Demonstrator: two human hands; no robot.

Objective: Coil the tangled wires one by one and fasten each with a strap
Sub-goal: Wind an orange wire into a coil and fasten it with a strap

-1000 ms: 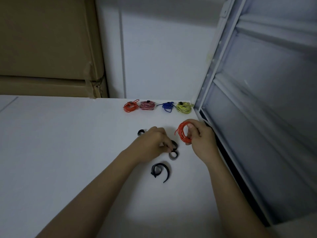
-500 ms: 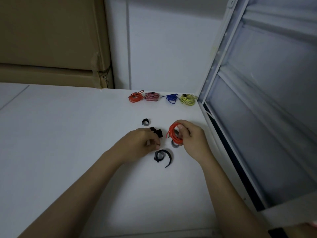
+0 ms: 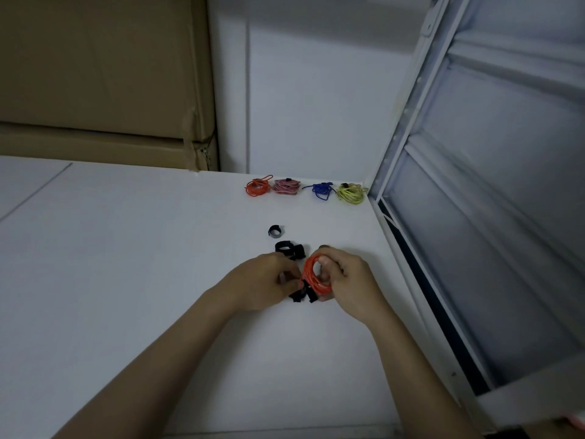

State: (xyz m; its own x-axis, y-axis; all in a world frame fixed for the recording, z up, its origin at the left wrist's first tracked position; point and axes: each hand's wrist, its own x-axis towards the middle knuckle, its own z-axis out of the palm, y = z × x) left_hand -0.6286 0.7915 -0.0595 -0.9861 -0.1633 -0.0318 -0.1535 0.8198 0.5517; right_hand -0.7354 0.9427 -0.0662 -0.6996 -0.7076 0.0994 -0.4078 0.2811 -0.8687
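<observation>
Orange wire coil (image 3: pixel 311 275) is gripped by the right hand (image 3: pixel 349 285) above the white table (image 3: pixel 126 264), near its right edge. A black strap (image 3: pixel 300 293) beside the coil is pinched by the left hand (image 3: pixel 262 283).

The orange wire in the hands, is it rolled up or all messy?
Rolled up. The orange wire forms a neat ring of loops, held by the right hand.
</observation>
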